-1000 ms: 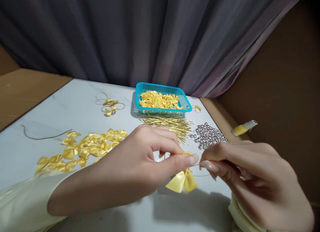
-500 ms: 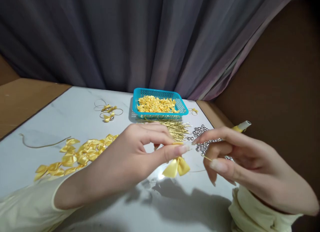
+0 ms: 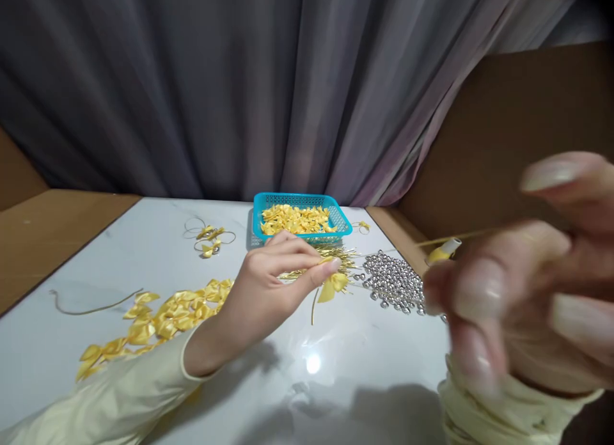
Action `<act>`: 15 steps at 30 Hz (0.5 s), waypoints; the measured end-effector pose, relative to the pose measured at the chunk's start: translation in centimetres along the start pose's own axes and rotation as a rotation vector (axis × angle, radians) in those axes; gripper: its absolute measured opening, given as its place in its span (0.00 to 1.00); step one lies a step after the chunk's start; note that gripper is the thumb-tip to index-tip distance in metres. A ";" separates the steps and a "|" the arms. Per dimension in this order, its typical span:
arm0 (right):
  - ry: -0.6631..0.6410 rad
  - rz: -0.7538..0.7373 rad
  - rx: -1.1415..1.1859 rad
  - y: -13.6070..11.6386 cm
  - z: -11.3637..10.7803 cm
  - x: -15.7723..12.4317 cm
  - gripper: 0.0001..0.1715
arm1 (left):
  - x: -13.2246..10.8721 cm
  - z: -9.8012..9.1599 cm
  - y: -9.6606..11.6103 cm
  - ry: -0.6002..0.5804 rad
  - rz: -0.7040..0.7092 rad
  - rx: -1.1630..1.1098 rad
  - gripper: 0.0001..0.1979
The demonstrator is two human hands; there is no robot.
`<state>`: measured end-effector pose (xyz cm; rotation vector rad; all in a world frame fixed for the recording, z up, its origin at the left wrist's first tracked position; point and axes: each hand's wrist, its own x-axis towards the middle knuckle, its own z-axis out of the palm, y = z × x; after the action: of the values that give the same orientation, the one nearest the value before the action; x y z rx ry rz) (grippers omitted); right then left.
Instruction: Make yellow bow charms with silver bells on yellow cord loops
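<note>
My left hand (image 3: 268, 285) pinches a small glossy yellow satin bow (image 3: 335, 284) just above the white marble table (image 3: 336, 381), beside silver beads (image 3: 393, 285). My right hand (image 3: 522, 279) is high and blurred, so I can't tell its grip. A grey curtain (image 3: 240, 80) hangs behind.

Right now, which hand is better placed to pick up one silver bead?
Probably the right hand: it hovers on the side of the silver beads, though blurred and raised. The left hand is pinching a yellow bow.

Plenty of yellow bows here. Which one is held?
The lone bow pinched in the left hand, near the silver beads; the rest lie in the table pile or the blue basket.
</note>
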<state>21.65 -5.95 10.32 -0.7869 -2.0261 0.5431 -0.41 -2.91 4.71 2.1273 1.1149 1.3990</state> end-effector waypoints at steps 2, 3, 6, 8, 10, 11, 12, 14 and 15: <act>-0.064 -0.053 0.301 -1.9 1.1 1.3 0.25 | 0.0 0.0 0.3 -0.025 -0.105 -0.066 0.10; 0.004 -0.052 0.383 -2.8 1.7 1.9 0.22 | -0.1 -0.1 0.4 -0.044 -0.165 -0.108 0.10; 0.070 -0.009 0.472 -4.3 2.7 3.3 0.16 | -0.1 -0.1 0.5 -0.081 -0.288 -0.227 0.11; -0.050 0.004 0.476 -4.0 2.3 3.9 0.13 | -0.1 -0.2 0.3 -0.092 -0.308 -0.258 0.11; -0.144 0.012 0.471 -3.0 1.4 4.1 0.12 | -0.1 -0.3 0.2 -0.095 -0.285 -0.261 0.12; -0.173 0.042 0.447 -2.4 0.9 4.1 0.14 | -0.1 -0.4 0.2 -0.094 -0.272 -0.257 0.13; -0.156 0.064 0.427 -1.8 0.6 4.1 0.15 | -0.1 -0.6 0.3 -0.089 -0.258 -0.254 0.13; -0.025 0.090 0.359 -0.8 0.4 3.9 0.15 | -0.2 -0.8 0.5 -0.094 -0.238 -0.254 0.12; 0.067 0.090 0.318 -0.3 0.6 3.8 0.13 | -0.2 -1.0 0.6 -0.097 -0.229 -0.255 0.12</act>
<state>19.47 -3.56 12.37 -0.6944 -1.7902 0.8546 -1.07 -3.58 5.40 1.8074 1.0438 1.2460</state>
